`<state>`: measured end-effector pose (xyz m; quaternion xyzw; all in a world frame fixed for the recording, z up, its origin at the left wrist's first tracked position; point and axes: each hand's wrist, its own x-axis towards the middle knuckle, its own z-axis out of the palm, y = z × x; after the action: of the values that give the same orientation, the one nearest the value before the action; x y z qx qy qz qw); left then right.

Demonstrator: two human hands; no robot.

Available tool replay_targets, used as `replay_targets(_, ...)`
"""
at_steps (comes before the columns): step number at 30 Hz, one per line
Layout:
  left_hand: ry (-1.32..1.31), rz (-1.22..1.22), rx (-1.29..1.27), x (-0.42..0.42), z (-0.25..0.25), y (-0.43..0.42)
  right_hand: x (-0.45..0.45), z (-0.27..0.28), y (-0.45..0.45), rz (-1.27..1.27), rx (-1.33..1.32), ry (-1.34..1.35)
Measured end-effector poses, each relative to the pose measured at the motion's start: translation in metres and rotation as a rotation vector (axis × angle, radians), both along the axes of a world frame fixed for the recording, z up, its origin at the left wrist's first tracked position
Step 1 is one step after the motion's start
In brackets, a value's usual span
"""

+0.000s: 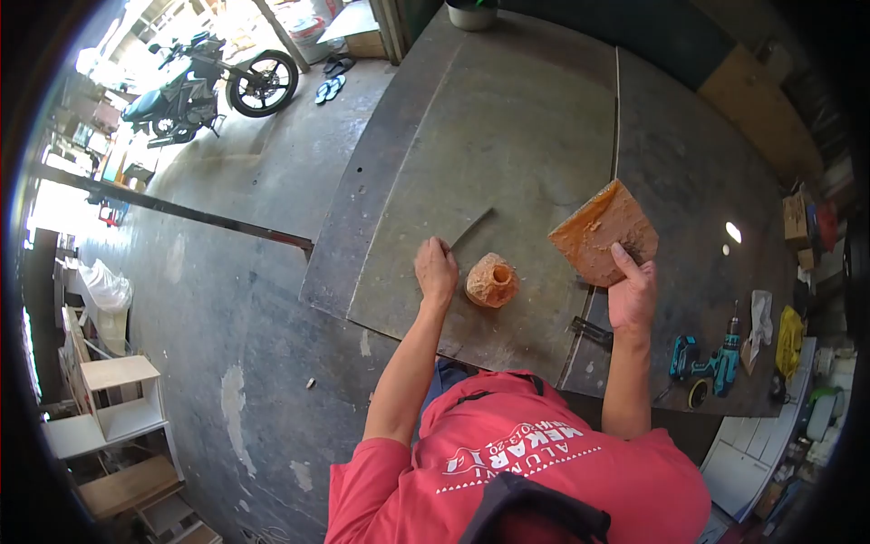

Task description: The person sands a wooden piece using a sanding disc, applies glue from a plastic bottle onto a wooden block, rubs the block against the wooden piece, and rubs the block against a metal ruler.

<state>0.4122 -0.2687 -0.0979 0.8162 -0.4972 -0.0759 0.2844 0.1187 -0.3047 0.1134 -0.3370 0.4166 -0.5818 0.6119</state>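
My left hand (pixel 437 270) is closed around one end of a thin, dark, slightly curved strip (pixel 473 228), which points up and to the right over the table. Just right of that hand stands a small rounded pot (pixel 486 288) with a rough orange surface and a round hole in its top. My right hand (pixel 632 288) grips the lower edge of a flat board (pixel 594 238) smeared with orange putty, the thumb lying on its face. The board is held tilted above the table, apart from the pot. The fingers behind the board are hidden.
Under both hands is a large metal-topped table (pixel 517 109) with seams. A teal cordless drill (pixel 727 358) and a clamp-like black piece (pixel 592 332) lie on the right. A white bowl (pixel 471 13) sits at the far edge. Beyond are a motorcycle (pixel 186 95) and sandals (pixel 330 88).
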Motion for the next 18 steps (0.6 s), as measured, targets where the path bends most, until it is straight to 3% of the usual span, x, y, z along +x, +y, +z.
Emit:
replay_targets(2, 0.581, 0.002, -0.111, 0.010, -0.011, 0.006, 0.000, 0.002, 0.001, -0.009, -0.001, 0.008)
replay_targets(3, 0.836, 0.032, -0.149, 0.014, 0.006, 0.012, 0.002, 0.008, 0.002, -0.003, -0.014, 0.001)
replay_targets(6, 1.372, -0.004, -0.250, 0.016, 0.128, 0.056, 0.005, 0.030, 0.014, 0.114, -0.037, -0.091)
replay_targets(10, 1.445, -0.133, -0.163, 0.019, 0.228, 0.114, 0.022, 0.050, 0.026, 0.276, -0.068, -0.105)
replay_targets(12, 1.468, -0.132, -0.153, 0.011, 0.255, 0.137, 0.034, 0.054, 0.032, 0.352, -0.323, 0.211)
replay_targets(13, 1.464, -0.112, -0.167, 0.009, 0.263, 0.148, 0.044, 0.061, 0.030, 0.374, -0.322, 0.204)
replay_targets(15, 1.592, -0.144, -0.199, 0.004, 0.273, 0.168, 0.067, 0.080, 0.019, 0.430, -1.101, 0.646)
replay_targets(16, 1.591, -0.125, -0.221, 0.002, 0.279, 0.177, 0.074, 0.083, 0.021, 0.372, -1.260, 0.808)
replay_targets(18, 1.639, -0.063, -0.214, -0.003, 0.290, 0.191, 0.083, 0.083, 0.020, 0.403, -1.411, 0.873)
